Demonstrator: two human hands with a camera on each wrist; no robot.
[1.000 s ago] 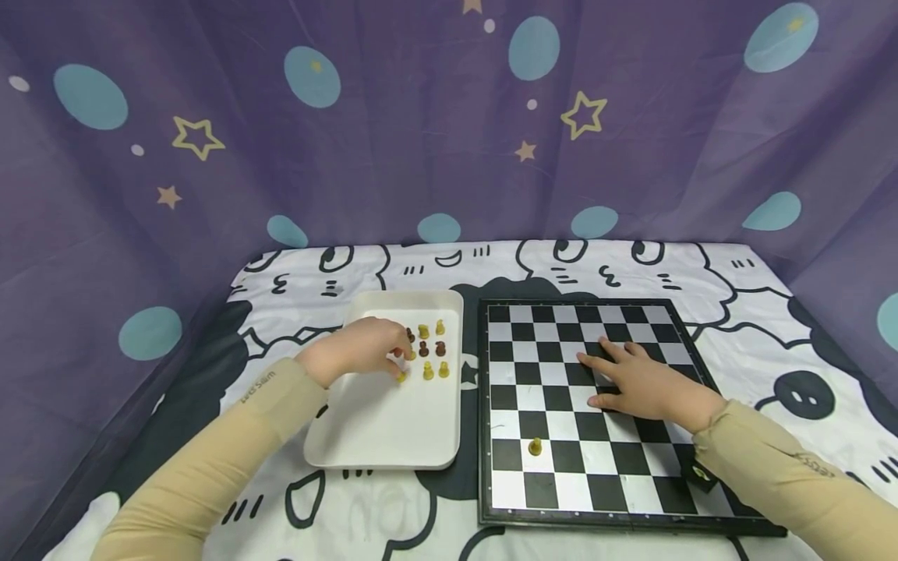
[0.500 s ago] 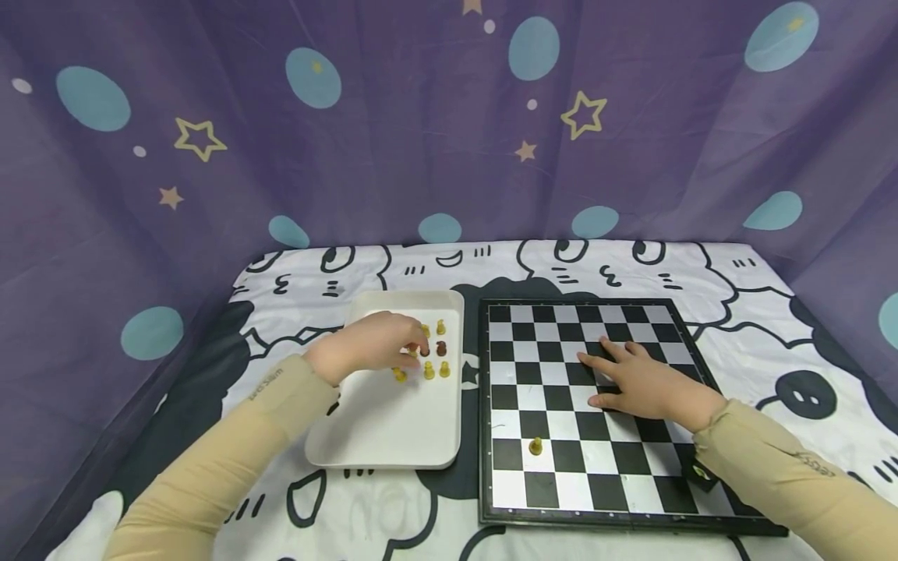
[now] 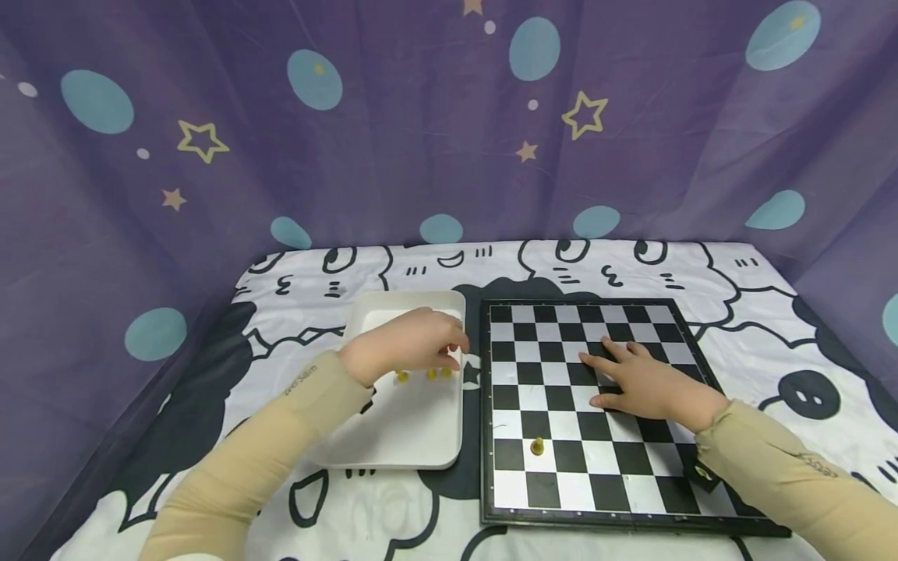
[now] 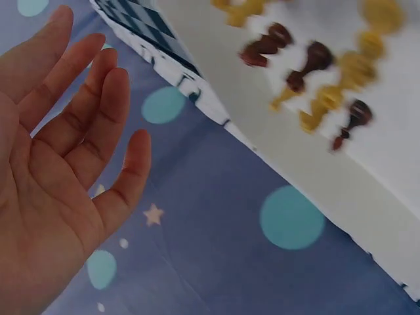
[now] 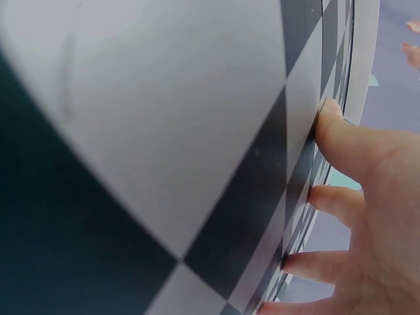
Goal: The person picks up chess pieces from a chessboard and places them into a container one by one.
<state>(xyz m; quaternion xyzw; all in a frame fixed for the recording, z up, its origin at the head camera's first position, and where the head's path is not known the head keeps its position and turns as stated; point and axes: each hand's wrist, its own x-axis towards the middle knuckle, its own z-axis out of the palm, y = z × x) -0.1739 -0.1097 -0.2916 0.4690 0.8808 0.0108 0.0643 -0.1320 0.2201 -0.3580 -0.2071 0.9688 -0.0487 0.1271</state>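
Note:
My left hand (image 3: 407,341) is above the right part of a white tray (image 3: 389,440). In the left wrist view its fingers (image 4: 113,121) are loosely bent and hold nothing. Inside the tray are several small chess pieces, yellow ones (image 4: 357,69) and dark brown ones (image 4: 359,113); from the head, the hand covers most of them. My right hand (image 3: 648,386) rests with spread fingers on a black-and-white chessboard (image 3: 561,460), and its fingertips touch the squares in the right wrist view. One yellow chess piece (image 3: 537,446) stands on a white square near the board's left front.
Tray and board lie side by side, a narrow gap between them, on a white cloth (image 3: 393,514) with black cartoon drawings. A purple curtain (image 3: 435,156) with stars and blue ovals hangs behind. A small dark object (image 3: 701,474) sits by the right sleeve.
My left hand has moved right across the tray, from the pieces on the left to those near the right edge. My right hand stays on the board.

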